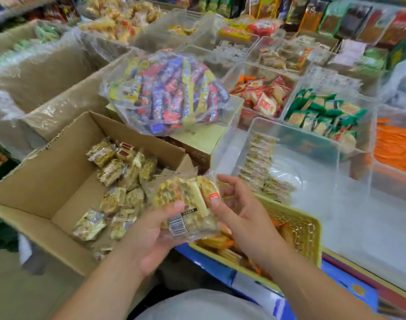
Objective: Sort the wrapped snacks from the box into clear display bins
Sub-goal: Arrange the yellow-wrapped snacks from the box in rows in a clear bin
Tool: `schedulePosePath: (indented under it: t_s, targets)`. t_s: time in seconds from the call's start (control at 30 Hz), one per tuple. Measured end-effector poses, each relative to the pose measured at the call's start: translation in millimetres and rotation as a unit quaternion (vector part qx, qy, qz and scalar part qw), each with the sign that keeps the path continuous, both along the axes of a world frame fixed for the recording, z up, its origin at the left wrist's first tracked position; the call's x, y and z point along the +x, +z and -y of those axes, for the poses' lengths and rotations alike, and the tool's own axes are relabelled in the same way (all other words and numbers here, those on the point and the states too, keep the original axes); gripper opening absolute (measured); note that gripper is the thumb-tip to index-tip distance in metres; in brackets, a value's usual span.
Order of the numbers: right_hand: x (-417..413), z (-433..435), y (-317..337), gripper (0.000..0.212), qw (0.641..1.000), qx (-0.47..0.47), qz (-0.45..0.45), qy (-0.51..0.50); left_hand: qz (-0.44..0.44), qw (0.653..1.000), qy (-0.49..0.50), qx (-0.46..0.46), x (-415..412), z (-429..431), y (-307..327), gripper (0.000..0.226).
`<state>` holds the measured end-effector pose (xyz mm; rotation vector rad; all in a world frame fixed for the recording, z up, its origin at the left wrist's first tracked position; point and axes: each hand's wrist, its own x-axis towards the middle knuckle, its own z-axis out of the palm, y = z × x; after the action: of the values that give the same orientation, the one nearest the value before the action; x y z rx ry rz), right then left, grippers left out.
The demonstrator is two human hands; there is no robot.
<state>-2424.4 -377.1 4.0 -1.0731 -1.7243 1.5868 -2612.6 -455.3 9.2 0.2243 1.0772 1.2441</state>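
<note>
Left hand (149, 236): thumb on top and fingers underneath, holding the snack packs (188, 204).
Right hand (241, 213): thumb on the right edge of the same packs, fingers curled behind, pinching that edge.
Snack packs: held up between the box and the basket. They are clear wrappers with round cakes inside and a barcode. They are stacked, so I cannot count them.
Yellow basket (309, 236): one, under the right hand. It holds orange and tan snacks, partly hidden by the arm.
Cardboard box (59, 172): one, open, on the left. A pile of loose packs (119, 181) of the same kind lies in its right half. There are too many, and they are too blurry, to count.
Clear bin (312, 153): the nearest one on the worktop. A row of packs (259, 165) stands on edge along its left side.
Big clear bag (172, 93): one, full of blue, red and yellow bars, sitting on a carton behind the box.
Bins behind: one with red and white packs (264, 95), one with green packs (322, 114), and one with orange things (393, 146) that is cut off at the right.
Far back: more bins and bags, too blurry to tell apart.
</note>
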Motion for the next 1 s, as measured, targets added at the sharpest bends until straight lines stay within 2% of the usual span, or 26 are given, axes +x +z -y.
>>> schedulePosePath:
  t_s: [0.07, 0.2, 0.33, 0.47, 0.57, 0.63, 0.67, 0.77, 0.9, 1.0]
  targets:
    - [23.8, -6.5, 2.0, 0.045, 0.999, 0.028, 0.019, 0.014, 0.002, 1.000, 0.006, -0.008, 22.4, -5.1, 0.4, 0.056]
    - [63.5, -23.7, 2.1, 0.050, 0.978, 0.177, 0.095, 0.061, -0.024, 0.999, 0.014, -0.029, 51.0, -22.5, 1.1, 0.078]
    - [100.7, -43.1, -0.1, 0.066, 0.952, 0.240, 0.101, 0.161, -0.015, 0.999, -0.027, -0.033, 69.3, -44.8, 5.4, 0.066]
    - [126.2, -66.5, -6.3, 0.088, 0.913, 0.326, 0.185, 0.164, -0.008, 0.997, -0.061, -0.048, 83.2, -72.3, 3.5, 0.057]
    - [136.0, -82.7, -13.6, 0.073, 0.890, 0.392, 0.199, 0.120, -0.011, 0.994, -0.096, -0.049, 93.6, -94.5, -0.8, 0.066]
    - [141.7, -92.6, -18.4, 0.065, 0.891, 0.397, 0.189, 0.109, -0.006, 0.992, -0.117, -0.046, 100.9, -107.7, -4.7, 0.066]
    - [144.3, -96.6, -20.9, 0.063, 0.897, 0.387, 0.186, 0.107, -0.005, 0.992, -0.119, -0.051, 103.8, -113.8, -7.8, 0.060]
    - [149.3, -101.3, -29.0, 0.056, 0.906, 0.356, 0.203, 0.103, 0.012, 0.992, -0.092, -0.087, 109.3, -128.8, -17.2, 0.035]
    - [153.6, -105.1, -40.7, 0.057, 0.891, 0.371, 0.246, 0.089, 0.036, 0.993, -0.044, -0.106, 110.8, -145.3, -31.1, 0.034]
    - [161.0, -110.9, -47.3, 0.045, 0.862, 0.426, 0.267, 0.059, 0.039, 0.992, -0.026, -0.119, 111.0, -153.4, -43.8, 0.038]
